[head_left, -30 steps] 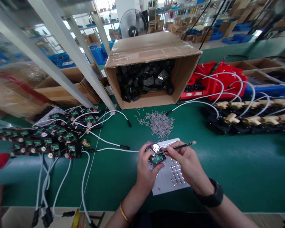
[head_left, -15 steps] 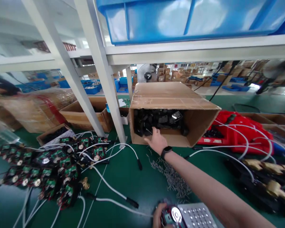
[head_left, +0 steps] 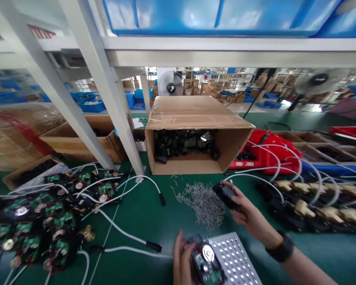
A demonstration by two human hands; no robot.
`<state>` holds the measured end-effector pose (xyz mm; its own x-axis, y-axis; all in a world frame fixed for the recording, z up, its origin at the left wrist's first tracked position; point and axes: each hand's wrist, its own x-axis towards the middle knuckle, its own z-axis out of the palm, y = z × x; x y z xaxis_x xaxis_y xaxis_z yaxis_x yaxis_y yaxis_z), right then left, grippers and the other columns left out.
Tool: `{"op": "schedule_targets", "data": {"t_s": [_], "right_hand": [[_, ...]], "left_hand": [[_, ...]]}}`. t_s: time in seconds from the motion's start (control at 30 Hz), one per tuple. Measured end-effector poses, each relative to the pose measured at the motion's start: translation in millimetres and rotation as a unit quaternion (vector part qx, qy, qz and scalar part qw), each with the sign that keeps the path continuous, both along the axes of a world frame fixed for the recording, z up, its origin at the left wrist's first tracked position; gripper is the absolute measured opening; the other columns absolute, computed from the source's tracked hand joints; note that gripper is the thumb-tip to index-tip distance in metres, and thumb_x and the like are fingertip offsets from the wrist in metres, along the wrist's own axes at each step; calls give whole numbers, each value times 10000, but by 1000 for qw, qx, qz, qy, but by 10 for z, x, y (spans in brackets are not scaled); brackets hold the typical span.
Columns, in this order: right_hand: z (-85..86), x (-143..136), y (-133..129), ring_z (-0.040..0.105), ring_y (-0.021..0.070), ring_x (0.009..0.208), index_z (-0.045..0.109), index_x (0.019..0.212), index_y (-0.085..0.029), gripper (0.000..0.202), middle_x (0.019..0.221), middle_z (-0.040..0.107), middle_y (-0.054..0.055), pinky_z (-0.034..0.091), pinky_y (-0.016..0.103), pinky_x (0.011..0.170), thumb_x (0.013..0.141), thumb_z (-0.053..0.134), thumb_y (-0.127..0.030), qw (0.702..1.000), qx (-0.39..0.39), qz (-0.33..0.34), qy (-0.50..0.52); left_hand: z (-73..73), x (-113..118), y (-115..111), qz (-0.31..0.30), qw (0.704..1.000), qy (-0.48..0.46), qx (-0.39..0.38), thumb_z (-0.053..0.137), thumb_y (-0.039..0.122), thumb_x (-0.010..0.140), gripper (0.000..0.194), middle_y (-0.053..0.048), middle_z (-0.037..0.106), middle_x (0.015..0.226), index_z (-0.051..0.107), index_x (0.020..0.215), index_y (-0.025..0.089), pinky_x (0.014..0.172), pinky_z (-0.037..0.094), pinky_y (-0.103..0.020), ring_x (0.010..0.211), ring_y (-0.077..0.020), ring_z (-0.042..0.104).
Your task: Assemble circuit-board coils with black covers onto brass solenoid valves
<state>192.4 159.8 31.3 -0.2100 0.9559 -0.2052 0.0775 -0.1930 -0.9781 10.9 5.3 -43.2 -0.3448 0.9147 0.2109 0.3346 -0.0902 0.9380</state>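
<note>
At the bottom, my left hand is closed on the edge of a black device housing, whose open face shows a green circuit board and a round shiny disc. The housing rests beside a metal plate with rows of round dimples or holes. To the right, my right hand grips a black plastic part. A thin pale rod also sticks up among its fingers; its kind is unclear. Just left of this hand lies a spread of small screws on the green table.
A cardboard box on its side holds black plastic parts. Left are several open circuit-board units with white cables. Black units with brass fittings stand right, near a red bin. A white rack post rises at left.
My right hand has come out of the cardboard box, moving right and toward me with a black plastic part. My left hand still holds the housing. The view has shifted right.
</note>
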Motion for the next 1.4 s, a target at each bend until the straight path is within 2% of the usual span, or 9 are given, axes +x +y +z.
{"op": "schedule_targets", "data": {"t_s": [0.1,0.23,0.47,0.57,0.67,0.77,0.97,1.13,1.4], "right_hand": [[-87,339,-717,227,28,376,460,1174,-274,453,811,583,24,161,165,381,744,513,-405,931,-249,9,267],[-251,245,-1192,233,22,369,550,907,-194,281,680,576,14,135,150,361,693,597,-372,860,-353,-35,367],[-332,44,-1305,181,32,327,464,1124,-282,370,556,440,-85,136,136,303,791,576,-400,952,-198,3,232],[-242,57,-1314,476,85,505,458,1191,-264,355,832,571,-2,415,191,443,866,497,-402,990,-34,108,89],[-126,28,-1318,505,217,1047,438,1239,-226,369,1167,520,68,409,353,918,897,454,-365,974,129,176,-66],[-32,-65,-1324,458,245,1120,373,1286,-201,405,1225,486,100,357,408,973,903,427,-319,945,190,201,-172],[-32,-207,-1293,467,259,1117,318,1342,-210,540,1302,423,119,377,426,953,857,501,-363,948,193,169,-187],[-202,-236,-1284,337,36,368,429,1204,-179,534,860,572,41,290,194,335,813,542,-524,989,-59,134,25],[-182,-323,-1324,502,103,509,541,1023,-186,452,844,592,45,343,199,391,684,724,-422,994,-66,63,68]], "left_hand": [[135,46,-57,-40,997,-3,-70,764,264,545,696,-158,524,1224,479,1172,162,963,415,-480,1135,-329,503],[387,117,-113,-94,987,65,-116,743,264,612,672,-120,545,1169,431,1199,168,949,415,-452,1099,-287,508],[545,281,-224,-145,955,241,-93,781,325,597,753,-102,559,1093,413,1240,190,895,403,-474,1024,-304,487],[542,285,-215,-144,953,252,-92,785,307,595,764,-91,560,1078,399,1246,201,877,408,-457,1000,-291,491],[525,267,-180,-149,955,243,-84,792,334,582,770,-94,567,1057,407,1229,180,861,411,-451,981,-286,495],[504,252,-150,-137,965,213,-71,777,300,598,727,-96,567,1082,410,1213,178,868,404,-445,989,-278,495],[471,163,-61,-128,982,124,-55,705,162,627,656,-48,544,1119,410,1205,260,923,374,-429,1025,-246,495],[395,6,40,-130,989,-33,-61,765,239,587,677,-83,463,1190,383,1146,215,928,388,-393,1080,-243,488],[525,-180,195,-225,948,-203,-98,487,532,815,465,-71,591,989,460,1124,185,796,429,-307,907,-205,563]]}}
